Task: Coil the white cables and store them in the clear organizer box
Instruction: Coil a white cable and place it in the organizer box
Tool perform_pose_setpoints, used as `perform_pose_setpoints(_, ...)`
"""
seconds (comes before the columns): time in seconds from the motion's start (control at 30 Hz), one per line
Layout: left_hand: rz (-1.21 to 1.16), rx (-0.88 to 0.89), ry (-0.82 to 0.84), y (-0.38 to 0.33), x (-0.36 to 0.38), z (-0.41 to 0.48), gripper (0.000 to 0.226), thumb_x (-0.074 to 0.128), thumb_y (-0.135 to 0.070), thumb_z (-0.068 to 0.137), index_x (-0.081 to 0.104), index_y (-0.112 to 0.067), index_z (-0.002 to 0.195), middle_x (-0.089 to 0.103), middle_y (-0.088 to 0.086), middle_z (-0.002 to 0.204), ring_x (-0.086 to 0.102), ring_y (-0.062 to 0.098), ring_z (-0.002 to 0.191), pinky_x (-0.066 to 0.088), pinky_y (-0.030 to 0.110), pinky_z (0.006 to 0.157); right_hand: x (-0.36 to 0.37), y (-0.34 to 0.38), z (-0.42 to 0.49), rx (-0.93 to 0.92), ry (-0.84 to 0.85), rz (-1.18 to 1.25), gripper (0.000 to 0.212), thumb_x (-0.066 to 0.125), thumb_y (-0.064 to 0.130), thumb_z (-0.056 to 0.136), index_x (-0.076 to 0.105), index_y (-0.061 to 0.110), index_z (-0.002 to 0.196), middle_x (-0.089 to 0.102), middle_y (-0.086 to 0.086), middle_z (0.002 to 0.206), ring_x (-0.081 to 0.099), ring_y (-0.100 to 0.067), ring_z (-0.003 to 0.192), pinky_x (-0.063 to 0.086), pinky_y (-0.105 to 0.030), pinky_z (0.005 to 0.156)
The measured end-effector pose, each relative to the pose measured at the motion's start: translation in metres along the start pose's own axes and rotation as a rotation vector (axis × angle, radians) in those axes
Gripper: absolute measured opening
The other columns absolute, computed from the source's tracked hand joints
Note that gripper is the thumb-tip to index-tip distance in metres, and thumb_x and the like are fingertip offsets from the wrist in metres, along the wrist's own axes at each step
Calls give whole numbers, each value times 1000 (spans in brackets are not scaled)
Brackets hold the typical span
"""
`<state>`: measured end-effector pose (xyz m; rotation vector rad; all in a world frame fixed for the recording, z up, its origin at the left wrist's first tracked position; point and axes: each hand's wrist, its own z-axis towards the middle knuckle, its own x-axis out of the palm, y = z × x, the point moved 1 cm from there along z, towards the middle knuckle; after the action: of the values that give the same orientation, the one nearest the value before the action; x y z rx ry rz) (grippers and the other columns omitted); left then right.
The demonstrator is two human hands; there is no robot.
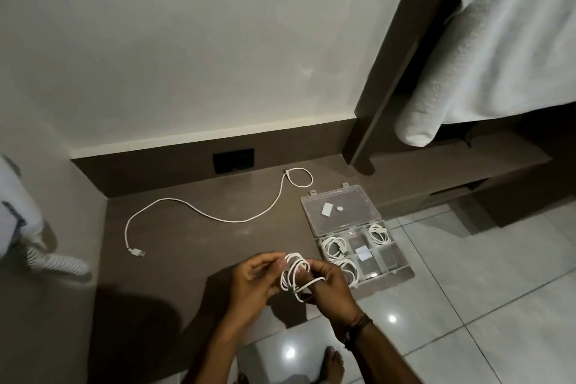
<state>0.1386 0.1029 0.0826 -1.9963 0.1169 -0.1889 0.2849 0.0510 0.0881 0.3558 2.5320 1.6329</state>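
My left hand (252,282) and my right hand (330,287) hold a coiled white cable (294,274) between them above the brown counter. The loops hang from the fingers of both hands, and one end wraps across the bundle near my right thumb. A second white cable (218,217) lies uncoiled on the counter, with its USB plug at the near left and a small loop at the far end. The clear organizer box (386,259) sits open to the right of my hands, its lid (341,209) folded back. Three of its compartments hold coiled white cables.
The brown counter (187,243) ends near the tiled floor (467,305). A black wall socket (233,160) sits on the back panel. A white coiled hose (56,263) lies at the left. A white towel (486,50) hangs at the upper right. A bare foot (333,365) shows below.
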Motion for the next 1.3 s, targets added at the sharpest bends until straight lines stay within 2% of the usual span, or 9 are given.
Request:
perform_pose_setpoints(0.1, 52, 38, 101, -11, 24, 1, 22, 77, -6, 79, 75, -7, 102, 79, 15, 96, 75, 32, 91, 63, 44, 78, -25, -5, 3, 136, -13, 82, 24, 64, 11, 100, 74, -9, 92, 62, -15, 71, 48, -20, 56, 47, -22, 52)
perform_pose_setpoints(0.23, 163, 87, 265, -8, 62, -4, 50, 90, -3, 61, 74, -20, 105, 81, -9, 88, 77, 12, 81, 58, 14, 63, -61, -6, 15, 78, -120, -3, 22, 68, 6, 97, 77, -10, 86, 67, -13, 65, 55, -18, 55, 47, -23, 51)
perform_pose_setpoints(0.4, 286, 184, 174, 13, 108, 2, 39, 81, -10, 76, 73, -27, 111, 79, -18, 89, 75, 3, 82, 58, 14, 69, -102, -5, 26, 137, -166, -72, 13, 72, 3, 91, 82, 0, 82, 73, -12, 67, 65, -18, 56, 56, -27, 52)
perform_pose_setpoints(0.53, 160, 69, 99, 29, 127, 23, 25, 77, -7, 80, 73, -11, 105, 80, 9, 93, 77, 20, 82, 64, 36, 69, -133, -3, 33, 269, 3, 40, 17, 78, 14, 90, 81, -1, 96, 76, -34, 97, 76, -46, 86, 62, -62, 81)
perform_pose_setpoints(0.6, 27, -12, 87, 33, 134, 31, 21, 77, -2, 78, 70, -10, 96, 79, 13, 85, 77, 27, 78, 62, 37, 61, -153, -2, 37, 358, 199, 96, 27, 77, 25, 90, 79, 8, 110, 76, -25, 113, 73, -39, 102, 59, -55, 95)
perform_pose_setpoints(0.7, -72, -80, 108, 41, 142, 36, 12, 75, -1, 79, 73, -12, 82, 79, 12, 84, 76, 29, 81, 60, 34, 61, -176, -2, 44, 499, 367, 262, 37, 77, 30, 90, 74, 12, 122, 76, -11, 114, 72, -22, 98, 61, -31, 76)
perform_pose_setpoints(0.87, -131, -101, 104, 43, 165, 38, 12, 74, -11, 79, 78, -12, 90, 80, 10, 95, 76, 27, 88, 60, 30, 67, -193, -7, 52, 685, 514, 658, 32, 69, 28, 96, 73, 5, 118, 72, -14, 104, 71, -21, 79, 60, -31, 64)
perform_pose_setpoints(1.17, -152, -184, -29, 52, 191, 37, 18, 63, 2, 89, 77, -10, 88, 78, 17, 96, 75, 31, 86, 61, 36, 66, -207, -19, 62, 729, 371, 533, 26, 54, 22, 106, 60, 4, 124, 68, -22, 105, 71, -27, 82, 63, -40, 68)
perform_pose_setpoints(1.3, -198, -227, -30, 50, 200, 39, 20, 63, 1, 90, 77, -12, 85, 79, 9, 86, 74, 23, 78, 61, 31, 59, -212, -22, 67, 661, 302, 556, 25, 68, 6, 89, 68, -2, 112, 74, -22, 87, 75, -24, 71, 66, -36, 63)
